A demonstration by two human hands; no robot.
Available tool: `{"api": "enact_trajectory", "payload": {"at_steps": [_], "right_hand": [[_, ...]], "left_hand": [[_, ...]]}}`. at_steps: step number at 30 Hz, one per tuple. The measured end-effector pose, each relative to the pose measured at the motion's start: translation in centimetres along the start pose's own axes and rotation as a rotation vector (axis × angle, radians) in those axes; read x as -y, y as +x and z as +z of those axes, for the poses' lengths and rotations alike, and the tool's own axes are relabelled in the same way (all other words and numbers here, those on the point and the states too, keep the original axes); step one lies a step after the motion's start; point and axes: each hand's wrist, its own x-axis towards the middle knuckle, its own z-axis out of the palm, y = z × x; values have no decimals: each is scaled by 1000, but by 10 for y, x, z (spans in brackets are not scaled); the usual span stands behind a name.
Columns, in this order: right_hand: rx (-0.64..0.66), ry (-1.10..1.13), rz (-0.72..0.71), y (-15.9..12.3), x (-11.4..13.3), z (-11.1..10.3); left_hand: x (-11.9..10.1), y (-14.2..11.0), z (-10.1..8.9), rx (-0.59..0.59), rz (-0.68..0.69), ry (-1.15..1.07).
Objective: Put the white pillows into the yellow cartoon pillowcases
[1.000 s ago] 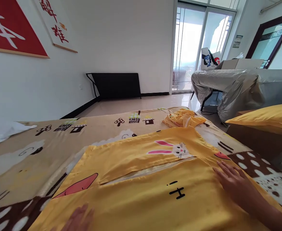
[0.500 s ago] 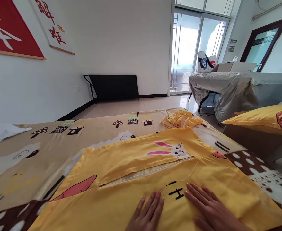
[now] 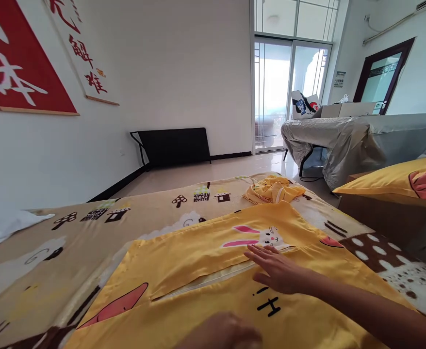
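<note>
A yellow pillowcase (image 3: 184, 261) printed with a white rabbit, carrots and "Hi" lies spread flat. A long zipped slit (image 3: 205, 281) runs across it and gapes, showing pale fabric inside. My right hand (image 3: 276, 269) is over the slit's right end, just below the rabbit, fingers stretched out and holding nothing; whether it touches the cloth I cannot tell. Low at the bottom edge, my left hand (image 3: 222, 332) is over the near part of the pillowcase. Motion smears its fingers.
Under the pillowcase is a beige and brown patterned blanket (image 3: 71, 261). A crumpled yellow cloth (image 3: 273, 189) lies at its far edge. On the right, a yellow pillow (image 3: 391, 179) rests on a brown box, near a plastic-covered table (image 3: 344, 128). White cloth (image 3: 9, 225) lies left.
My right hand has moved forward and left, from beside the "Hi" to the slit. My left hand has gone from lying flat to a blur lower in the picture. The view has tilted up.
</note>
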Motion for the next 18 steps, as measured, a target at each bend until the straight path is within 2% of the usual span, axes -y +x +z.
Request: {"api": "enact_trajectory", "payload": {"at_steps": [2,3,5,8,10,12,16,18], "right_hand": [[-68,-43,-35,38,-6,7],[-93,-63,-36,57,-9,12],[-127,-93,17,88,-17,24],[-121,-108,91,116,-40,35],[-121,-124,136,121,-65,34],[-134,-153,212,116,-98,27],[-164,-232,405,88,-172,1],[-187,-276,471,73,-201,-10]], "left_hand": [[34,19,-25,-19,-374,14],[52,27,-31,-56,-557,61],[89,38,-31,-100,-696,104],[137,37,-10,-84,-874,105],[163,28,4,-63,-950,90],[185,16,10,-49,-991,81],[228,-13,2,-39,-1100,75],[248,-29,-4,-42,-1175,78]]}}
